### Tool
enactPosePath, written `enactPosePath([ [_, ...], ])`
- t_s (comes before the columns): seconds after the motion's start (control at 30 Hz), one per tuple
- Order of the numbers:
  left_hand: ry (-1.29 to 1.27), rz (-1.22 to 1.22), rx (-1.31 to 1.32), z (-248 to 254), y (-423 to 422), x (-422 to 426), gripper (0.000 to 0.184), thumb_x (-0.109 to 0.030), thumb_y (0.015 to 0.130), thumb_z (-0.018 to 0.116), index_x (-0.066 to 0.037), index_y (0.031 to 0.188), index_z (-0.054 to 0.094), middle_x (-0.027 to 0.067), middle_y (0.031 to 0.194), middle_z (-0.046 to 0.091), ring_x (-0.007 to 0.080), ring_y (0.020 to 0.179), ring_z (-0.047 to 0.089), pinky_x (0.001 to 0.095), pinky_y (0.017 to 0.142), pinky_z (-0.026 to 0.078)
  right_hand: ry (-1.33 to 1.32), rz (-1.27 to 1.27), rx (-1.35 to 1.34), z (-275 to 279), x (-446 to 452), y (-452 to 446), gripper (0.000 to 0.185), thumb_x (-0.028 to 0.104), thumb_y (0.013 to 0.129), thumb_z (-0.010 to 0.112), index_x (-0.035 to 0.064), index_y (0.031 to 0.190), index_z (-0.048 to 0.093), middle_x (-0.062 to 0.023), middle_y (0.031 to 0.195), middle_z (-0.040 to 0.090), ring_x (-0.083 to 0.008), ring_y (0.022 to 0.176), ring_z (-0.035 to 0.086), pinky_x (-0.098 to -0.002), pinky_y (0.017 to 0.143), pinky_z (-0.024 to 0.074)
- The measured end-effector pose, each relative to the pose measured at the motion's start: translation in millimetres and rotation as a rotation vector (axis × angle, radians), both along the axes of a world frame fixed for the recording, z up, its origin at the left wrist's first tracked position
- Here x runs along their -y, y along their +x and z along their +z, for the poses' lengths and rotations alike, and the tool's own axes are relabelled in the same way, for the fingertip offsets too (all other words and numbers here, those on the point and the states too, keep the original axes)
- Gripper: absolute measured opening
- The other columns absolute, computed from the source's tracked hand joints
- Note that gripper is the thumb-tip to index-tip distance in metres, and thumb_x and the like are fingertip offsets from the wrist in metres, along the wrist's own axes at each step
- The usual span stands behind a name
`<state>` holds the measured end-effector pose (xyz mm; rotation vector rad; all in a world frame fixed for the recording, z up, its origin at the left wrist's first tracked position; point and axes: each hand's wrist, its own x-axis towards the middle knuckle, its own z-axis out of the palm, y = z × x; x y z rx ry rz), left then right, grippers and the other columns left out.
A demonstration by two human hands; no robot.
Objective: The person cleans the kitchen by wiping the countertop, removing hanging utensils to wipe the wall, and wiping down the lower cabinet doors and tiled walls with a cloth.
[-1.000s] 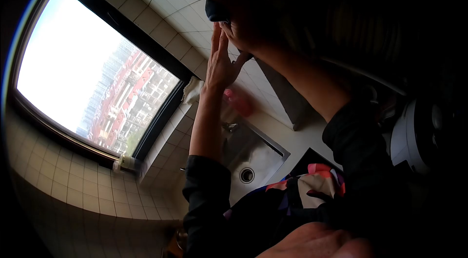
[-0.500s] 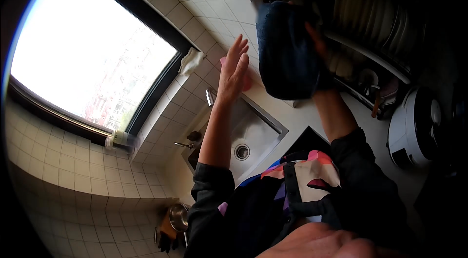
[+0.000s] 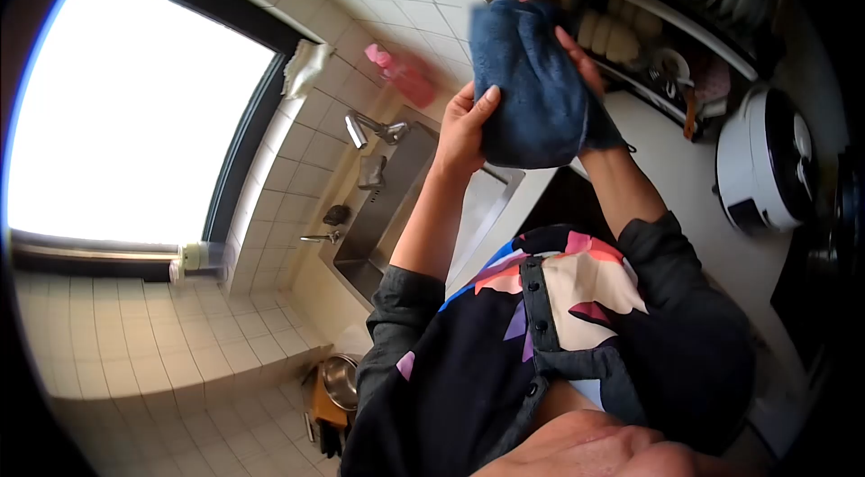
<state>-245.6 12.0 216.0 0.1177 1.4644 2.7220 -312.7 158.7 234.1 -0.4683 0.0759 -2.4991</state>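
A folded dark blue cloth (image 3: 532, 85) is held up in front of me, between both hands. On its left edge my left hand (image 3: 464, 127) grips it, the thumb lying on the near face and the fingers partly behind. At the right side of the cloth is my right hand (image 3: 586, 67), its fingers showing past the edge and its palm hidden behind the fabric. Below and to the left of the cloth lies the metal sink (image 3: 387, 207), partly covered by my left forearm.
A faucet (image 3: 371, 129) and a pink bottle (image 3: 403, 79) stand by the sink. On the right are a dish rack (image 3: 667, 4) with plates and a white rice cooker (image 3: 761, 157). A window (image 3: 135, 108) fills the left. A metal pot (image 3: 341, 381) is low down.
The blue cloth has come into fuller view, held up by my right hand. My left hand, apart from it half a second ago, now grips its left edge. The view has shifted and brightened.
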Motion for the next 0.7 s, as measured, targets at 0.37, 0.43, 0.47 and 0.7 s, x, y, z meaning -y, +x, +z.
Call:
enactPosePath([
  [0.37,-0.537,-0.171,0.381,-122,64,3,0.048,-0.034,0.089,0.053,-0.002,0.125,0.046,0.0079,0.103,0.060,0.0181,0.098,0.057,0.0304,0.085,0.041,0.257,0.068,0.519,-196,-81,51,0.037,0.021,0.086,0.051,-0.0048,0.113,0.054,-0.0186,0.108,0.060,-0.0309,0.099,0.059,-0.0418,0.095,0.0416],
  [0.43,-0.522,-0.209,0.390,-138,77,5,0.043,-0.031,0.090,0.053,-0.003,0.123,0.048,0.0070,0.100,0.062,0.0138,0.090,0.058,0.0275,0.078,0.043,0.386,-0.078,0.560,-215,-121,48,0.038,0.021,0.084,0.054,-0.0043,0.112,0.054,-0.0172,0.108,0.061,-0.0300,0.098,0.060,-0.0393,0.094,0.0432],
  [0.47,-0.517,-0.215,0.403,-143,83,5,0.043,-0.031,0.090,0.053,-0.003,0.123,0.048,0.0070,0.100,0.062,0.0138,0.090,0.058,0.0275,0.078,0.043,0.490,-0.233,0.615,-211,-132,47,0.035,0.020,0.084,0.054,-0.0036,0.111,0.055,-0.0152,0.107,0.062,-0.0283,0.098,0.060,-0.0369,0.092,0.0442],
  [0.7,-0.525,-0.280,0.520,-174,120,0,0.037,-0.022,0.090,0.053,-0.002,0.121,0.050,0.0079,0.098,0.062,0.0147,0.091,0.059,0.0268,0.079,0.045,2.133,-0.545,-0.764,-306,-146,25,0.047,0.031,0.087,0.051,0.0248,0.132,0.040,-0.0042,0.133,0.044,-0.0203,0.126,0.036,-0.0512,0.103,0.0209],
])
